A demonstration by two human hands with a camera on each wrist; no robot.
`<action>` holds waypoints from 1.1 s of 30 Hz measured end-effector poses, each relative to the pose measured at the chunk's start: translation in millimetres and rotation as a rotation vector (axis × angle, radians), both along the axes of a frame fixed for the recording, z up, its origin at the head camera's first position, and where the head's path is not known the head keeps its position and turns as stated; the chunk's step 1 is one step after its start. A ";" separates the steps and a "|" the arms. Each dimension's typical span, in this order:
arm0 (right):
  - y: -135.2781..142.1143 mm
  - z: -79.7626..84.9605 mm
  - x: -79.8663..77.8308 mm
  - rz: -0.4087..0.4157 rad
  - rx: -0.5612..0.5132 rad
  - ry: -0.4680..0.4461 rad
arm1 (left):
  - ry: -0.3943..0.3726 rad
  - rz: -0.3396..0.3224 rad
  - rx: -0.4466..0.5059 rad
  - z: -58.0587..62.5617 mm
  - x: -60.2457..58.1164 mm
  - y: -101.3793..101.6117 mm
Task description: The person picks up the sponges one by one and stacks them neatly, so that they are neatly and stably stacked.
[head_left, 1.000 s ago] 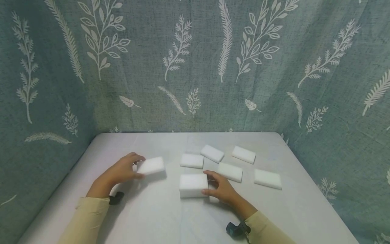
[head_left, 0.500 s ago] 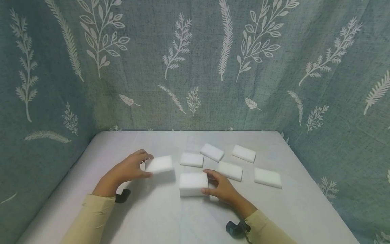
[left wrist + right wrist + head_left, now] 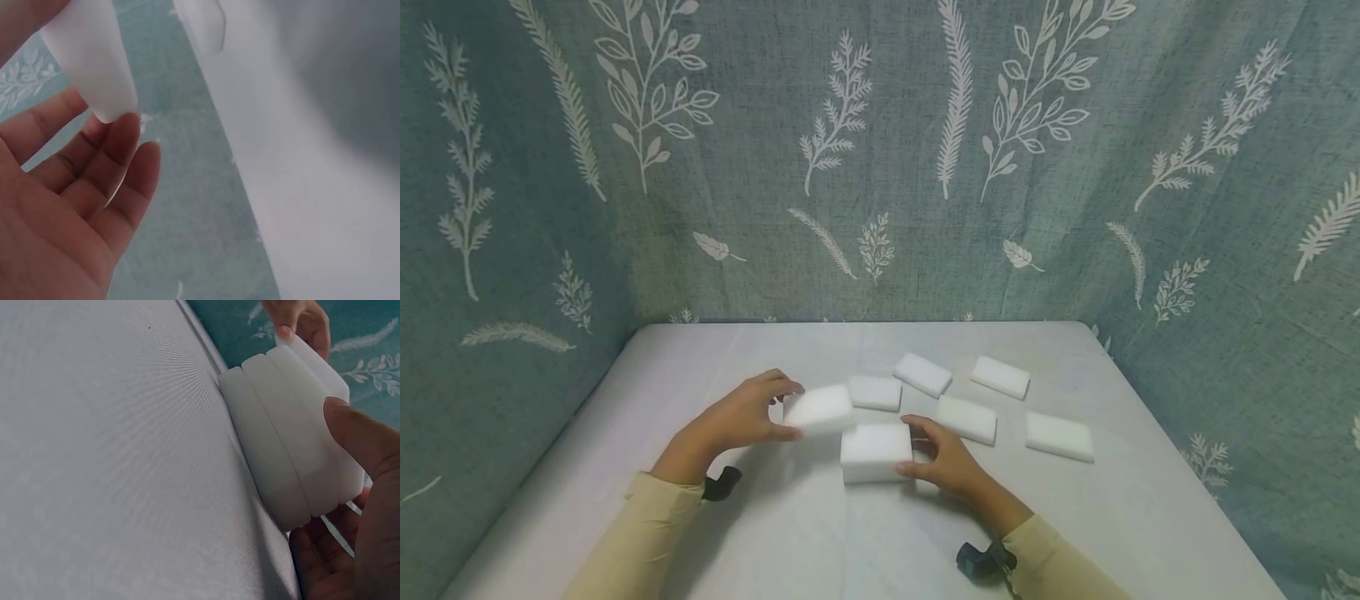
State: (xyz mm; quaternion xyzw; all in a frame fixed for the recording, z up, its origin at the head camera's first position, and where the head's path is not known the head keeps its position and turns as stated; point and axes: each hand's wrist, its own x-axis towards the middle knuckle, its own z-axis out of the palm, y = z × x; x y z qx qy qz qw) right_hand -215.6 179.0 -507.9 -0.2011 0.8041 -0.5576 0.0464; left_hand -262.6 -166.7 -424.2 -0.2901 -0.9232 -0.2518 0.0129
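White block (image 3: 817, 408): being held up over the table (image 3: 775, 542), just to the left of the stack (image 3: 876, 454) and a bit farther back. Pinching it by its left end with the left hand (image 3: 741, 421), thumb on the near edge and fingers on the far edge, spreading only as wide as the block. Running its long way from left to right, slanting a little, pointing its free right end at the far left corner of the stack. Hanging very close there; not showing clearly if touching or apart. Holding the right end of the stack with the right hand (image 3: 951, 467), thumb near and fingers far, spreading about as wide. Having the left hand nearer to the white block, and the right hand on the other side of the stack. Showing three layers in the stack from the right wrist. Lying behind and to the right: five loose blocks (image 3: 966, 420).
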 end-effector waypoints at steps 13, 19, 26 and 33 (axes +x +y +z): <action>0.4 -0.6 -2.8 -0.002 -0.004 0.005 | -0.003 -0.073 0.067 0.6 2.9 25.3; -0.4 -1.6 -2.6 -0.004 0.029 0.015 | -0.011 -0.109 0.069 -0.7 6.0 34.4; 0.3 -0.6 -2.5 -0.004 0.022 0.024 | 0.018 -0.143 0.049 -1.7 6.5 42.3; 0.2 -2.4 -2.7 -0.010 0.038 0.016 | -0.006 -0.152 0.045 -2.2 7.4 47.8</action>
